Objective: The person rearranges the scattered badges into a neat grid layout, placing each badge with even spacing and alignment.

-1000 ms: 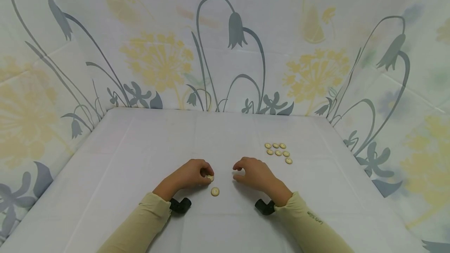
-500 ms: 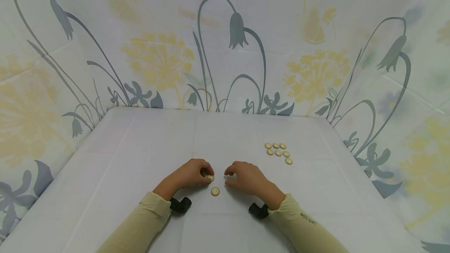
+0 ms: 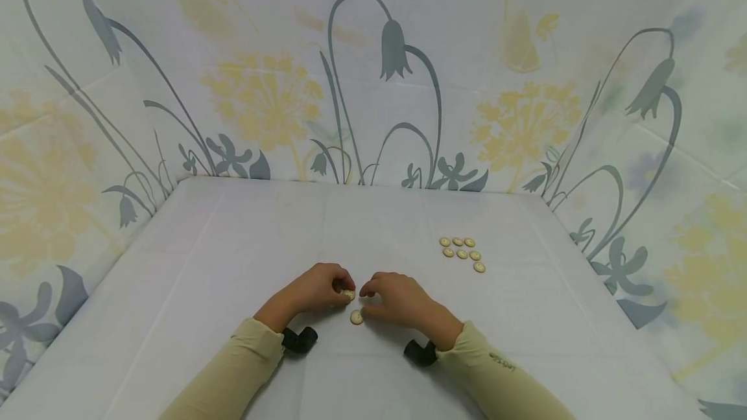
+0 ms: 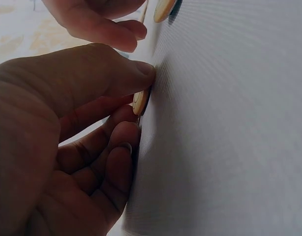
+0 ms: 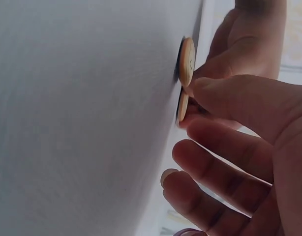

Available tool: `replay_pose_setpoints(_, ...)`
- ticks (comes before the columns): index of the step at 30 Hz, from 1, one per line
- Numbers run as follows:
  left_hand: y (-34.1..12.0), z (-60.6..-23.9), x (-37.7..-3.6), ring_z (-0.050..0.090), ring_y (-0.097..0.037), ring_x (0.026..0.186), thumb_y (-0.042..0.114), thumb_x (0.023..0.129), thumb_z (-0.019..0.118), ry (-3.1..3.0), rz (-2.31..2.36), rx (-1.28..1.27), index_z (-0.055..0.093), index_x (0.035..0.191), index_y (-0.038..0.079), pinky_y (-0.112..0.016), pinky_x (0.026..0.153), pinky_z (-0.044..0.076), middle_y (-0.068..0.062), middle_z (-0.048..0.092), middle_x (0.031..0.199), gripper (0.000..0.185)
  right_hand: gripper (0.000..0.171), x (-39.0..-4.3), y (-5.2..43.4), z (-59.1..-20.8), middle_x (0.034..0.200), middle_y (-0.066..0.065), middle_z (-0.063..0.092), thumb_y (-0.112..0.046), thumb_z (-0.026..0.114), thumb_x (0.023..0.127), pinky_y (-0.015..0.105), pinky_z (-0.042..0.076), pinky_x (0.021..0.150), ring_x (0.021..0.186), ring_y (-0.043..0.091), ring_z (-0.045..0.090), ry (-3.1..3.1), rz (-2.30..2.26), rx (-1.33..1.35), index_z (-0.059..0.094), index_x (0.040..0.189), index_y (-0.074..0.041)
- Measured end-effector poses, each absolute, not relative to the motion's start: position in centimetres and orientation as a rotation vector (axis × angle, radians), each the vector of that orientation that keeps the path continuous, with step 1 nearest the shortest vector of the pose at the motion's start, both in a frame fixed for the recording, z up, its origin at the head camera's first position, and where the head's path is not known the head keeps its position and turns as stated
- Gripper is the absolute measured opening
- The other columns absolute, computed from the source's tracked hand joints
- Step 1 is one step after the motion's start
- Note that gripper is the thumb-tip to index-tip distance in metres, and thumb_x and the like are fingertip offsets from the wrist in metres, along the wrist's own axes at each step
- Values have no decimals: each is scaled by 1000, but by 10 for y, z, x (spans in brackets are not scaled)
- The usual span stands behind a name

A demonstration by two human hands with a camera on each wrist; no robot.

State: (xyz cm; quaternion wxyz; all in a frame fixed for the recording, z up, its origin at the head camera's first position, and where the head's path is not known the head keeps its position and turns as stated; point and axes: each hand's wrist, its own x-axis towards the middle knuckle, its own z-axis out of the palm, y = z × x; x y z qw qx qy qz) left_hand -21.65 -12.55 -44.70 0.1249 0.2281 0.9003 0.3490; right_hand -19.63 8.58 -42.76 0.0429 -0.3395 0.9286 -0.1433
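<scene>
My left hand (image 3: 343, 291) rests on the white table (image 3: 233, 258) and pinches a cream button (image 3: 349, 294) between thumb and fingers; the left wrist view shows the hand (image 4: 139, 91) holding that button (image 4: 140, 102) on edge against the cloth. A second cream button (image 3: 356, 317) lies loose just in front of it. My right hand (image 3: 365, 301) hovers beside the loose button with its fingers loosely curled. In the right wrist view the right hand's (image 5: 188, 118) thumb tip touches the edge of the loose button (image 5: 182, 107), and the held button (image 5: 187, 61) stands behind it.
Several more cream buttons (image 3: 461, 253) lie in two short rows at the right middle of the table. Flower-printed cloth walls (image 3: 373, 83) close in the table at the back and on both sides. Black wrist mounts (image 3: 300, 340) sit under both cuffs.
My right hand has slid left across the table toward the left hand and the loose button. The left hand and its button have stayed put.
</scene>
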Motion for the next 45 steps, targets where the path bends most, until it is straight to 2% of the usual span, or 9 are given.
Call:
replay_pose_setpoints(7,-126,-446,-216,54,-12,81,17,84,75,2618,1014,660,72,97,14,-30,72,47,4,63,90,14,33,-195,80,-425,98,-7,66,-43,72,83,25,47,70,82,7,57,2790,-446,-1060,74,106,-19)
replay_pose_setpoints(13,-126,-445,-215,53,-12,80,14,84,75,2628,1007,686,72,98,13,-29,72,46,4,63,89,15,30,-194,76,-426,98,-9,65,-40,72,82,25,46,69,81,6,57,2786,-425,-1069,74,104,-20)
replay_pose_setpoints(23,-127,-446,-215,54,-10,80,14,84,73,2640,1004,744,72,98,14,-27,72,47,4,64,91,14,25,-193,73,-428,103,-9,67,-35,70,84,27,49,75,87,7,61,2759,-389,-1126,74,106,-22)
replay_pose_setpoints(31,-128,-446,-214,54,-10,81,12,84,72,2645,999,761,72,98,13,-26,72,47,4,64,91,15,19,-192,72,-430,95,-11,65,-30,70,83,23,47,69,79,3,57,2747,-377,-1207,75,100,-23)
replay_pose_setpoints(45,-127,-445,-214,55,-10,83,14,85,72,2644,1000,737,72,99,13,-28,74,48,4,65,93,14,15,-192,73,-431,94,-13,65,-28,70,82,22,47,69,79,1,56,2747,-368,-1254,75,96,-25)
